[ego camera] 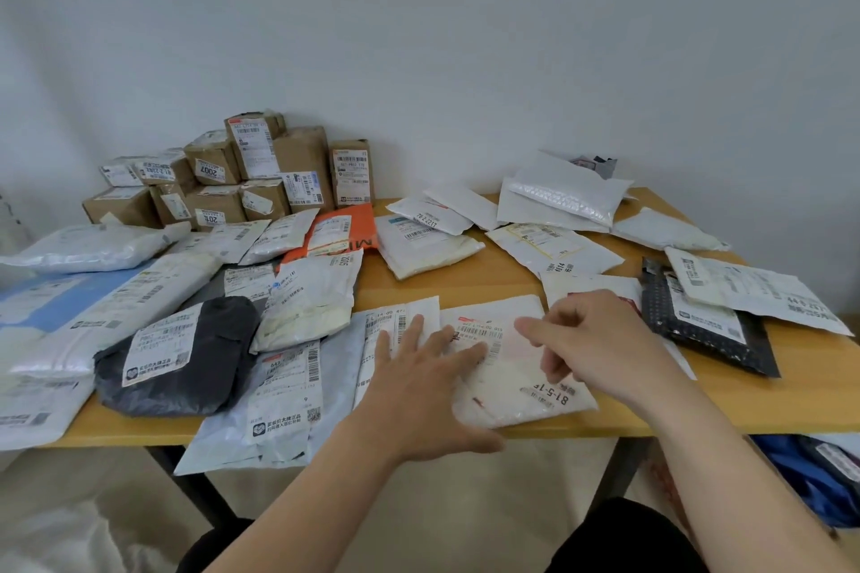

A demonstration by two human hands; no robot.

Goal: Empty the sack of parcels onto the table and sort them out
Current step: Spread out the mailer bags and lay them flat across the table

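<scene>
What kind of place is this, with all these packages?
Probably a small parcel-sorting room or pickup point: labelled mailer bags cover a plain wooden table, and labelled cardboard boxes are stacked against a bare white wall.

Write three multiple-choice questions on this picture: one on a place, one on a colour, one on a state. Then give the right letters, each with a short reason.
1. Where do the cardboard boxes stand?
A. At the far left of the table, against the wall.
B. At its near right edge.
C. On the floor.

2. One mailer before the boxes is not white. What colour is it?
A. Green.
B. Orange.
C. Yellow.

3. How does the left hand lie?
A. In a fist.
B. Gripping a box.
C. Flat, fingers straight, on white parcels.

Answers:
1 A: the stack stands far left by the wall.
2 B: it shows orange among white ones.
3 C: the palm lies down, fingers straight.
</scene>
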